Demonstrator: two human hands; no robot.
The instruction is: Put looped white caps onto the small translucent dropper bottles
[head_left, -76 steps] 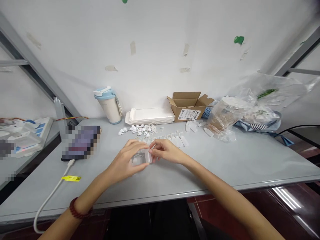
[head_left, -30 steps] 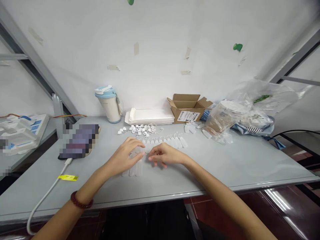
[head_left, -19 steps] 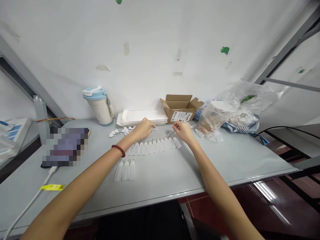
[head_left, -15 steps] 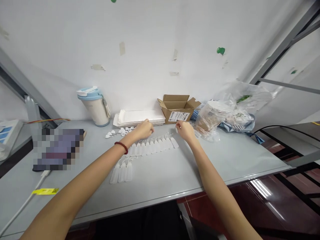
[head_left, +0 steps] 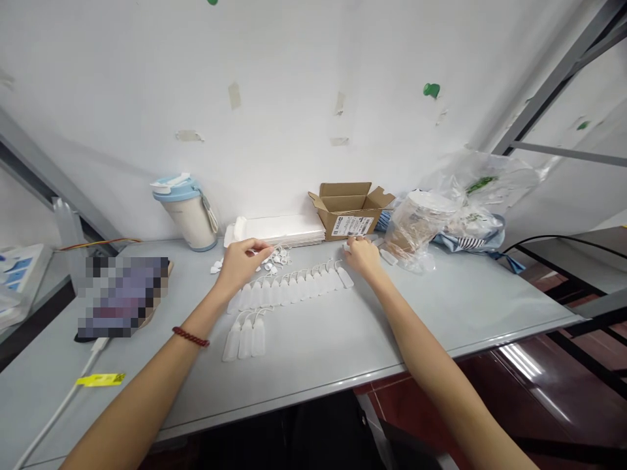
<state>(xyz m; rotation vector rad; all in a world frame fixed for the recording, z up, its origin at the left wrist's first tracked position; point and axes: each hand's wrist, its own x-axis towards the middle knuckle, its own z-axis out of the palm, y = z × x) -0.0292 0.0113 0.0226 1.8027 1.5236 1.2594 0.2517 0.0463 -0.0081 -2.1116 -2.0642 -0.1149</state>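
Observation:
My left hand [head_left: 242,264] hovers over a loose pile of small white pieces with loops [head_left: 279,256]. Its thumb and fingertips come together; whatever is between them cannot be made out. My right hand [head_left: 363,256] is closed, fingers curled, in front of the cardboard box [head_left: 347,212]. A small white bit shows by its fingertips, too hidden to name. Between the hands lies a row of white translucent tags with thin loops [head_left: 289,290], side by side on the table. A shorter group of three such tags [head_left: 245,339] lies nearer to me.
White flat boxes [head_left: 284,230] are stacked against the wall, beside a blue-lidded cup [head_left: 189,215]. Bagged items [head_left: 421,225] stand at the right. A blurred-out device [head_left: 125,297] with a white cable [head_left: 63,405] lies left on the grey table [head_left: 323,365].
My left hand has moved left and slightly toward me, uncovering more of the small white pieces. My right hand stays nearly in place. The view has shifted a little.

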